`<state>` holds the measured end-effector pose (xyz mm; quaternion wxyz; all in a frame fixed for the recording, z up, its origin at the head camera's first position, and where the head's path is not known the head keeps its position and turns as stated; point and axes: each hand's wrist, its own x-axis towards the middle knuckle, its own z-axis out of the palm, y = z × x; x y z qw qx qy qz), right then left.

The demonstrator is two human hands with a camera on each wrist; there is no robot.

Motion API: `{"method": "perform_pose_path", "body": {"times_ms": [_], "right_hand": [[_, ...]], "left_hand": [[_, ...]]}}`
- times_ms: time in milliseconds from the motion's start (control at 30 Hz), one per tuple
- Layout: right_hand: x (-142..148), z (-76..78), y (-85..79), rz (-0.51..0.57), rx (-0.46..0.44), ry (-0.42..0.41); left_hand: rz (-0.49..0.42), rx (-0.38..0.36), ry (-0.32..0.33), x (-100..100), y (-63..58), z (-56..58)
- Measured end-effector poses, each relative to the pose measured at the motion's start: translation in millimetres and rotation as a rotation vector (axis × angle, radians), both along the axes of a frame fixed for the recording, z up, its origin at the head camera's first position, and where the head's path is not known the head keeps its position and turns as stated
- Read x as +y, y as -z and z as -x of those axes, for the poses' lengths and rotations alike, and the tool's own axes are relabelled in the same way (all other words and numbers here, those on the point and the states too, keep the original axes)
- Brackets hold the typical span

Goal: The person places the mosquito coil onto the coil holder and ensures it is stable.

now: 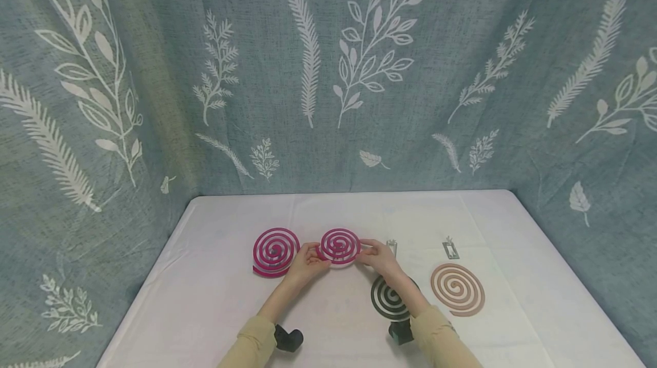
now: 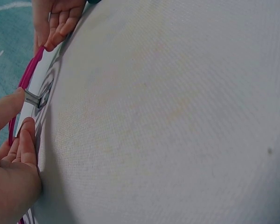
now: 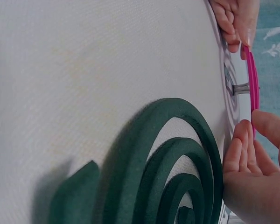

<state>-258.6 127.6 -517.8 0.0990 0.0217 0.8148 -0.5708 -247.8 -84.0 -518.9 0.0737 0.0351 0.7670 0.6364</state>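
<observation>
A magenta mosquito coil (image 1: 339, 246) is raised a little over the table between my two hands. My left hand (image 1: 307, 265) pinches its left edge with thumb and fingertips. On the opposite edge, my right hand (image 1: 378, 258) pinches it the same way. Beneath the coil's middle, a small metal stand (image 2: 35, 99) rises from the white cloth; in the right wrist view the stand (image 3: 241, 88) meets the coil from below. Under my right forearm lies a dark green coil (image 3: 151, 154), partly covered in the head view.
Left of my left hand sits another magenta coil (image 1: 276, 251). A brown coil (image 1: 455, 284) lies at the right, with a metal stand (image 1: 450, 249) behind it. Another metal stand (image 1: 392, 247) is by my right hand. Patterned blue-green curtain (image 1: 328, 100) surrounds the white table (image 1: 231, 214).
</observation>
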Motion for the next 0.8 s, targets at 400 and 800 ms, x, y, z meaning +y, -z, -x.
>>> {"method": "perform_pose_path", "body": {"times_ms": [400, 800], "right_hand": [[0.0, -0.2, 0.3, -0.021, 0.005, -0.002], [0.6, 0.5, 0.6, -0.022, 0.01, -0.002]], "left_hand": [[-0.004, -0.013, -0.011, -0.1, 1.6, 1.9], [0.016, -0.013, -0.008, -0.1, -1.1, -0.3]]}}
